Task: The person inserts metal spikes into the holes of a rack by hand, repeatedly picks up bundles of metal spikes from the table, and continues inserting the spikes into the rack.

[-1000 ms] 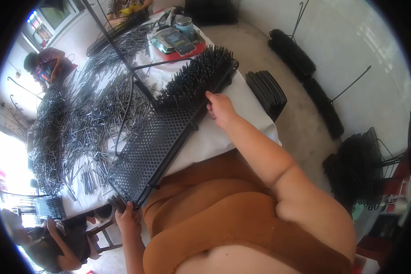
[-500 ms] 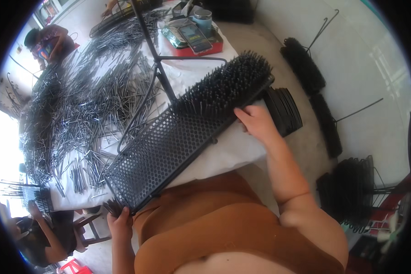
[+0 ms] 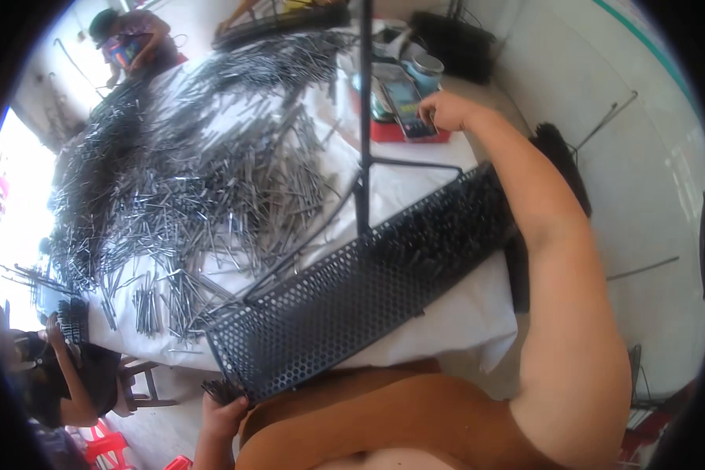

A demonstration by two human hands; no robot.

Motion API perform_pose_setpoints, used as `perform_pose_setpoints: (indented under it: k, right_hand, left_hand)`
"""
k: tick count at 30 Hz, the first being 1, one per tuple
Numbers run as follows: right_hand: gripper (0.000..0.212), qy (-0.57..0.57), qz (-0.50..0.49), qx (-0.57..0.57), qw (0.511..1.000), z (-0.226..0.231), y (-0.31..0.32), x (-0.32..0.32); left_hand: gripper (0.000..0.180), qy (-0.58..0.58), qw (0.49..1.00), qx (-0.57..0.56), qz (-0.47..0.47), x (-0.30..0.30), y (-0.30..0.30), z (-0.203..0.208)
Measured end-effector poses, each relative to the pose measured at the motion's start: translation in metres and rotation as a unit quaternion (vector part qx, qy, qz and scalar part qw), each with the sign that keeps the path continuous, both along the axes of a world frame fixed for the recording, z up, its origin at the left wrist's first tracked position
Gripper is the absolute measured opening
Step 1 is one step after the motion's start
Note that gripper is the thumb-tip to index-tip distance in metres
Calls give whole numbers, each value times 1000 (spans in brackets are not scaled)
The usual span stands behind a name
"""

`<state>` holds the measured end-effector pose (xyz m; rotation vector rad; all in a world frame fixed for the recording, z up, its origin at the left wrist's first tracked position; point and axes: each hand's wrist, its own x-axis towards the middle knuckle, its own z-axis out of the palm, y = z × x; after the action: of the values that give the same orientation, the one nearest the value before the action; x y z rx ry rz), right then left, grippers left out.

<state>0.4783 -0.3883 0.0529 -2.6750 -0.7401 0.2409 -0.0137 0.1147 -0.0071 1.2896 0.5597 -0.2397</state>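
A long black perforated metal rack [image 3: 313,317] with a tall upright rod [image 3: 365,117] slants across the near table edge. Short black rods [image 3: 446,227] stand packed upright in its right part, while the left part shows bare holes. My left hand [image 3: 224,417] is closed round a small bundle of thin dark rods [image 3: 221,390] at the rack's lower left corner, with the thumb against the frame. Away from the rack, my right hand [image 3: 446,111] reaches over a phone [image 3: 407,106], fingers curled at its screen; nothing shows in them. The phone leans on a red box [image 3: 389,133].
Heaps of loose thin metal rods [image 3: 188,172] cover much of the white-covered table [image 3: 489,313]. Behind the phone stands a blue cup [image 3: 425,70]. Other people sit at the far left [image 3: 137,39] and near left [image 3: 70,392]. More black racks [image 3: 556,149] line the right wall.
My right hand has let go of the rack's right end and moved up and away to the phone. The view has shifted; my left hand still holds the bundle at the corner.
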Motion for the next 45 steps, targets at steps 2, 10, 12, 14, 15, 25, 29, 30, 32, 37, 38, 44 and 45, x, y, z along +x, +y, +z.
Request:
perform_pose_setpoints:
  k: [2,10,12,14,15,25,29,30,32,37,38,44,45]
  right_hand:
    - [31,13,-91,-70,993,3,21,12]
    - [28,-206,-68,126,968,39,4,-23]
    - [31,-204,-107,158,960,65,18,-78]
    - [35,-251,-176,285,908,68,15,-128]
    - [36,-298,-194,379,854,63,11,-149]
    - [17,265,-80,540,795,-39,194,-445]
    - [23,446,-183,571,665,-62,212,-455]
    - [22,456,-204,568,654,-62,213,-455]
    - [19,464,-198,565,652,-59,212,-452]
    - [15,451,-203,563,662,-64,214,-444]
    - [14,471,-202,563,649,-58,212,-445]
    - [15,484,-186,561,645,-67,211,-441]
    - [16,491,-182,566,636,-70,210,-441]
  left_hand:
    - [22,3,1000,-9,4,-2,-1,3]
    - [8,25,987,151,-50,-2,-1,15]
    - [3,11,983,183,-22,-5,-8,24]
    - [7,-27,965,259,17,-2,-11,32]
    - [10,-41,963,259,61,-3,-5,30]
    - [10,45,966,-205,-151,5,-100,50]
    - [15,25,947,-311,-79,-1,-129,17]
    - [17,31,933,-348,-87,-2,-130,11]
    - [19,27,930,-357,-85,-2,-130,4]
    - [24,40,942,-322,-91,2,-128,-1]
    - [25,36,934,-337,-113,2,-128,0]
    - [29,82,936,-308,-148,4,-129,7]
    - [27,82,931,-327,-140,4,-131,7]
